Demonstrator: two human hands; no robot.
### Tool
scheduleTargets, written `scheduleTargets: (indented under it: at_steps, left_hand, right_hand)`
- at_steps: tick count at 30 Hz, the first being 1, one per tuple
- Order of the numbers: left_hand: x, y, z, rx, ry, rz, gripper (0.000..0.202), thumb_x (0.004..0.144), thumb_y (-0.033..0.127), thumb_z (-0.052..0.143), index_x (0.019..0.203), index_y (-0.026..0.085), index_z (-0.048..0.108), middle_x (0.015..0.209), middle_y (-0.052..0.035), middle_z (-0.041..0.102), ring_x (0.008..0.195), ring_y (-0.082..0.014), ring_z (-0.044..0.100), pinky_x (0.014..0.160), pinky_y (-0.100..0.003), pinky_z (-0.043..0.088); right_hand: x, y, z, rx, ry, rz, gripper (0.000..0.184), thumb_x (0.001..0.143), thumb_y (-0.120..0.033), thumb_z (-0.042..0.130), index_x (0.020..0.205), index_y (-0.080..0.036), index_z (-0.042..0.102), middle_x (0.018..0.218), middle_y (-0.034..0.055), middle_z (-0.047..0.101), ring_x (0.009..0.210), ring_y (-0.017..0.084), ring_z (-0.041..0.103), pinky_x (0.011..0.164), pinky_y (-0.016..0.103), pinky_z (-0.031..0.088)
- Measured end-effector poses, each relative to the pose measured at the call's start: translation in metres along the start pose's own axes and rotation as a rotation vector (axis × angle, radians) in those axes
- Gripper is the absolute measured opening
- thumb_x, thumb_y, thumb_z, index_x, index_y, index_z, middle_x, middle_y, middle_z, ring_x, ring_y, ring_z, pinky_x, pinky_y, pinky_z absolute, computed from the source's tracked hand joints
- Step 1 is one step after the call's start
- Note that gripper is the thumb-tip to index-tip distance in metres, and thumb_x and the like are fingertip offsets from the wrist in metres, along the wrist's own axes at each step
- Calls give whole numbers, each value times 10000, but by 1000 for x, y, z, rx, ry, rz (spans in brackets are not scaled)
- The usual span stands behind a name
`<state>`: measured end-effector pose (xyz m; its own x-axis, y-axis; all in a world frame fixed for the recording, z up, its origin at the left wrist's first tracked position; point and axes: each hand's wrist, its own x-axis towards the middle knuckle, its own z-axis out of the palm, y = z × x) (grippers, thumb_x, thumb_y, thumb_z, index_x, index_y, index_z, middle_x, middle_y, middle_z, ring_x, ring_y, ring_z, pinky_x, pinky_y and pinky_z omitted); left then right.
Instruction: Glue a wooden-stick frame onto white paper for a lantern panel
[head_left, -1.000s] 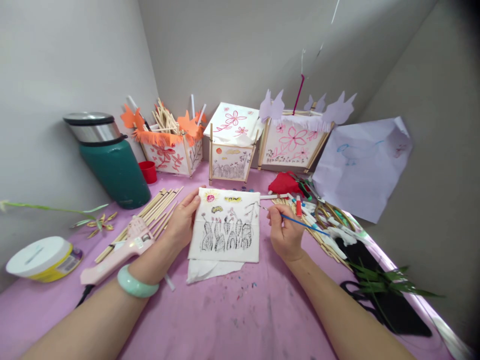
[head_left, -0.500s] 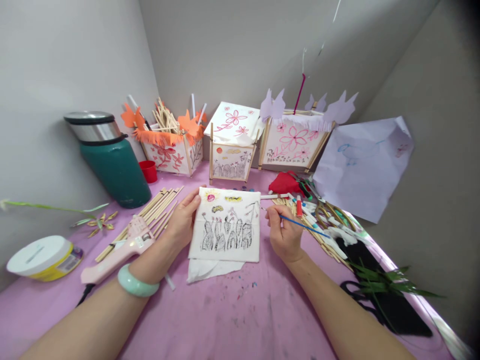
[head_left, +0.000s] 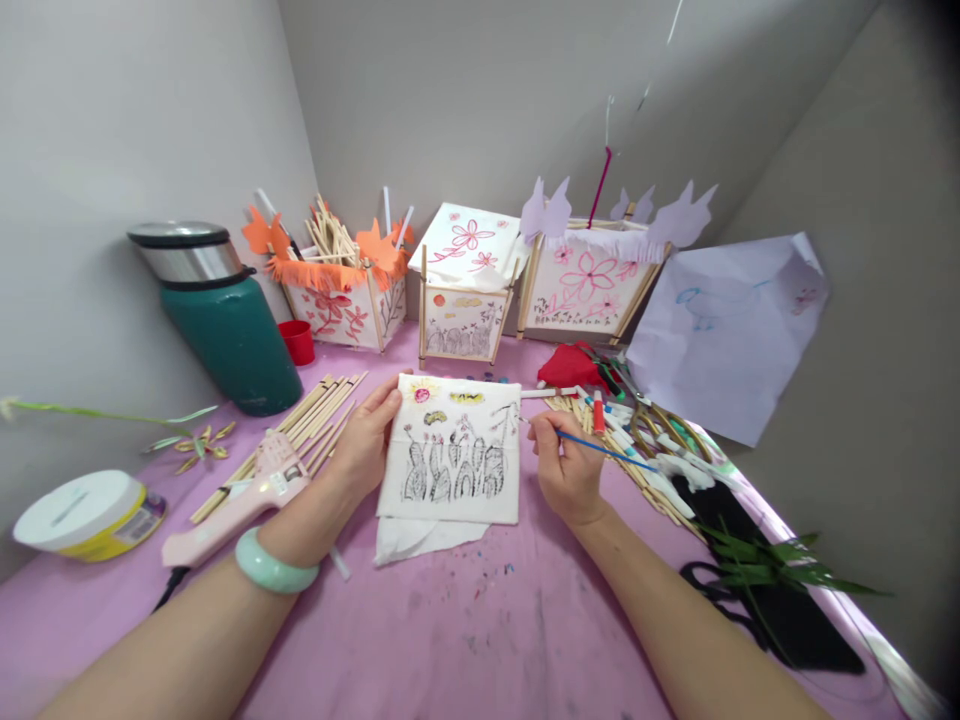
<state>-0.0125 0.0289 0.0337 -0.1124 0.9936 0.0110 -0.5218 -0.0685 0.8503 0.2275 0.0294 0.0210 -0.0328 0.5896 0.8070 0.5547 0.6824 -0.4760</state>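
Observation:
My left hand (head_left: 369, 437) grips the left edge of a white square panel (head_left: 450, 450), thumb on its face and the other fingers hidden behind. Drawn on the panel are a pink sun with yellow rays, yellow clouds, black hatched mounds and a branch at the upper right. A slim blue-handled paintbrush (head_left: 600, 447) is pinched in my right hand (head_left: 568, 465), its tip at the panel's right edge near the branch. Under the panel's lower edge lies a folded white tissue (head_left: 424, 540). A pale green bangle (head_left: 275, 566) circles my left wrist.
A pink glue gun (head_left: 232, 510) and wooden sticks (head_left: 315, 410) lie left, near a green bottle (head_left: 225, 335) and a white-lidded tub (head_left: 86, 515). Decorated lanterns (head_left: 461, 320) stand behind. Right are markers (head_left: 598, 412), a red cloth (head_left: 568, 366) and a black phone-like slab (head_left: 806, 625).
My right hand has shifted slightly left, bringing the brush tip closer to the panel's right edge. My left hand and the panel stay in place.

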Motion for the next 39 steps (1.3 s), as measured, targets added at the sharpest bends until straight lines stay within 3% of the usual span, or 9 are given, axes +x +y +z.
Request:
scheduleTargets:
  at_steps: [16,25,30,39]
  left_hand:
    - [-1,2,3,-12,7,-5,432,725,247,723,1141,222,611,936,-28,732,801,-171,683,717,-282,555]
    - [-4,2,4,-17,-20,-20,205,772,222,665,970,167,662,869,-43,722,727,-156,667,673,-270,541]
    - [-5,3,5,-32,-3,-27,198,767,211,668,961,172,654,844,-31,718,706,-151,661,657,-267,536]
    - [-5,3,7,-26,-6,-41,234,752,215,677,978,159,660,844,-36,725,710,-155,664,681,-274,536]
  right_hand:
    - [0,4,2,6,39,28,140,925,-266,459,852,-209,563,733,11,604,640,145,576,633,302,466]
    - [2,12,7,33,66,233,208,941,-315,429,972,-192,594,837,18,645,537,107,551,609,283,470]
    - [1,12,11,55,-10,346,266,930,-377,429,948,-183,610,784,14,668,497,112,555,562,266,463]
    - [0,3,9,49,-153,353,296,922,-400,429,887,-183,627,631,-10,598,564,144,555,589,256,432]
